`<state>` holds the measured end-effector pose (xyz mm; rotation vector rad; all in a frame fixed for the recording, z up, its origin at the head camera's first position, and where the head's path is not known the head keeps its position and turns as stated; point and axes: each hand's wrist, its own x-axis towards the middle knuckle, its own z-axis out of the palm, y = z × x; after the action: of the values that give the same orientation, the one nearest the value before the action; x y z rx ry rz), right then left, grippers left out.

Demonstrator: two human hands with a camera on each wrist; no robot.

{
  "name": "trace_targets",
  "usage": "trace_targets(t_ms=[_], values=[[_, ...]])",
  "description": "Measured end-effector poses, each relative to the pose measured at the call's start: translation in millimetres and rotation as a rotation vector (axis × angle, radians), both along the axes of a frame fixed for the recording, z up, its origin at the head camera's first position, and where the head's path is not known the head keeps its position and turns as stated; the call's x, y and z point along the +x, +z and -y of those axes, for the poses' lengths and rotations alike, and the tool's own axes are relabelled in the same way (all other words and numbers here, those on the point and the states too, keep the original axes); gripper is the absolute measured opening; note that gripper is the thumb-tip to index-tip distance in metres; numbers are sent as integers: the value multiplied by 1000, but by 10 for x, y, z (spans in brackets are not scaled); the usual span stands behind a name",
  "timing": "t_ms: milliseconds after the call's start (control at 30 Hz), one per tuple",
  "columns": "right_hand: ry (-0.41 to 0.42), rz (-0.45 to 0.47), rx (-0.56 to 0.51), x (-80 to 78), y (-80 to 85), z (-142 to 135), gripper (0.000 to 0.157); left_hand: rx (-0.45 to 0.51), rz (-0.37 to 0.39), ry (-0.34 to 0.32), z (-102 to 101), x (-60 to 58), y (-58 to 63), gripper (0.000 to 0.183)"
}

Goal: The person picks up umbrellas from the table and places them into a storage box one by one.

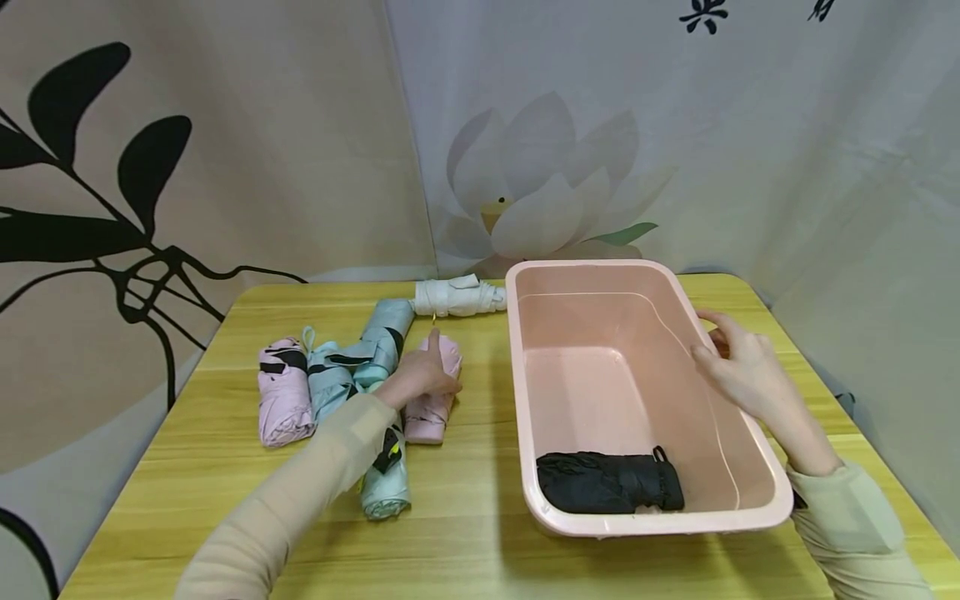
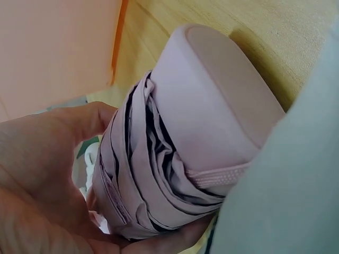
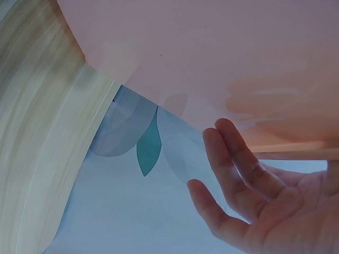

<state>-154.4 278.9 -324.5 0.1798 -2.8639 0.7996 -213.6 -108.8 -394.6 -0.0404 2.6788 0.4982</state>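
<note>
My left hand grips a pink folded umbrella lying on the table. In the left wrist view, the fingers and thumb curl round the wrapped fabric of the pink umbrella, below its smooth handle end. My right hand holds the right rim of a pink plastic basin, thumb over the inside. In the right wrist view, other fingers hang loosely bent beside the outer wall of the basin. A black folded umbrella lies inside the basin, at its near end.
Left of the basin lie a lilac folded umbrella, blue ones, a pale green one partly under the left forearm, and a white one against the basin. A printed curtain hangs behind the wooden table.
</note>
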Motion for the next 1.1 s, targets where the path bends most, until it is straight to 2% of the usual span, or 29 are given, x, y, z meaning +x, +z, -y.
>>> trace_targets(t_ms=[267,700,1100], values=[[3,20,1,3,14,15,51,66,-5,-1,10,8,2,103],[9,10,-1,1,2,13,51,83,-23,-6,8,26,21,102],[0,4,11,7,22,17,50,112,-94,-23,31,76,148,107]])
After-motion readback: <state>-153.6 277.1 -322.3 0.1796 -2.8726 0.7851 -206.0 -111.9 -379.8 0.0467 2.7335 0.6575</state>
